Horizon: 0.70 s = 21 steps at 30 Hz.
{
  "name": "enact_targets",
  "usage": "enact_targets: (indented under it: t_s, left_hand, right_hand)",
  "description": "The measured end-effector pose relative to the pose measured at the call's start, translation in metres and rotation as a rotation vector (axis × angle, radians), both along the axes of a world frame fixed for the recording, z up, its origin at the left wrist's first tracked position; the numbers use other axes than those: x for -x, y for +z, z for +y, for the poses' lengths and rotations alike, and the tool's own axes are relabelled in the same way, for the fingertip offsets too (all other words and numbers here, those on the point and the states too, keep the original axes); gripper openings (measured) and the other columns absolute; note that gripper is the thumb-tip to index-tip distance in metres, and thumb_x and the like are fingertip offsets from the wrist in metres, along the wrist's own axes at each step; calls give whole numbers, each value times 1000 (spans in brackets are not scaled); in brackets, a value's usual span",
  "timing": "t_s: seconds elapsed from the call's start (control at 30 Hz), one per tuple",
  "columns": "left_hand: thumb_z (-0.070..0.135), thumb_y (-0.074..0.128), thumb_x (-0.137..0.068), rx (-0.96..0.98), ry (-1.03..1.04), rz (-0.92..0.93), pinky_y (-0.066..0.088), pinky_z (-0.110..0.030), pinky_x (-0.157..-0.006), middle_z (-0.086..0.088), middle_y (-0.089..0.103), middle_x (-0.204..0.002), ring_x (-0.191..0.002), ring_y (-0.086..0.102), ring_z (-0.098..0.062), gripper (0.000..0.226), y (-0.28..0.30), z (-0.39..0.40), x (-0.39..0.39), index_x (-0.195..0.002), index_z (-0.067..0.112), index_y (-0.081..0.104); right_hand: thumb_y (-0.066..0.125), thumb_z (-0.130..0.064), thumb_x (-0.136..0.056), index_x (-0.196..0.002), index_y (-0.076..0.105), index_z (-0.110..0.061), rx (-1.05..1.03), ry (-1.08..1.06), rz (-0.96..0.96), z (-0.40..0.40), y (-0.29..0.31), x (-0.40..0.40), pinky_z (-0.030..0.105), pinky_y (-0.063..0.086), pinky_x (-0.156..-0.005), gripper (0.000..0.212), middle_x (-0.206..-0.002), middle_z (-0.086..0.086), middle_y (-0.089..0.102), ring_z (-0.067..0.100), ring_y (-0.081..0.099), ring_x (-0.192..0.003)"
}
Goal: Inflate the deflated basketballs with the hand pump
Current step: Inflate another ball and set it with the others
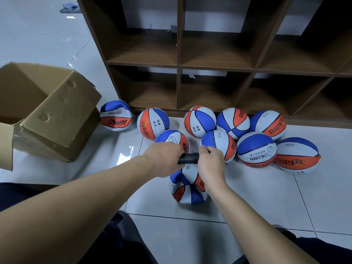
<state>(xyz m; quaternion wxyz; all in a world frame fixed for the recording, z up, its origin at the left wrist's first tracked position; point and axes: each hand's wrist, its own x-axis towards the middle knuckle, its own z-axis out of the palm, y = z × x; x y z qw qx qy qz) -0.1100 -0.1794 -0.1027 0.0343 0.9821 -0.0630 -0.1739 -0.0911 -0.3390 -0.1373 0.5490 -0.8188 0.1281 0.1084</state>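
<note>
Both hands grip short black cylindrical hand pump [188,158]: left hand [163,159] at 9 o'clock, right hand [211,162] at 3, over saggy red-white-blue basketball [187,185]. Likely pumping; next needs steady strokes.

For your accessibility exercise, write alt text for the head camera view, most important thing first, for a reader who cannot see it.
A person's left hand and right hand grip a black hand pump above a sagging basketball on the tiled floor. Nine more red, white and blue basketballs lie before an empty wooden cubby shelf, with an open cardboard box at left.
</note>
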Motion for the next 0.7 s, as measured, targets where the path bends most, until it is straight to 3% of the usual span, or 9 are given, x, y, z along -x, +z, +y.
enact_targets:
  t_s: [0.27,0.47,0.7]
  left_hand:
    - [47,60,-101,11,-6,-6,35,-29,-53,5,59,-77,-65,52,-12,20,-3,0,0,-97,27,63]
    - [48,61,-100,46,7,6,36,-29,-54,4,61,-78,-71,58,-16,20,-4,1,0,-95,28,63]
    - [50,60,-99,14,42,22,40,-31,-57,4,58,-78,-72,56,-17,22,-5,14,0,-90,29,58]
  right_hand:
    - [52,-28,-108,-67,40,-18,-20,39,29,-3,2,-2,34,34,-59,44,-59,-3,40,19,38,-57]
    - [55,-24,-106,-65,34,-18,3,72,55,-19,-2,-14,31,27,-55,46,-49,-10,30,18,30,-55]
    - [58,-18,-95,-70,34,-21,-96,-134,74,-68,6,-40,31,21,-53,35,-62,0,28,20,23,-59]
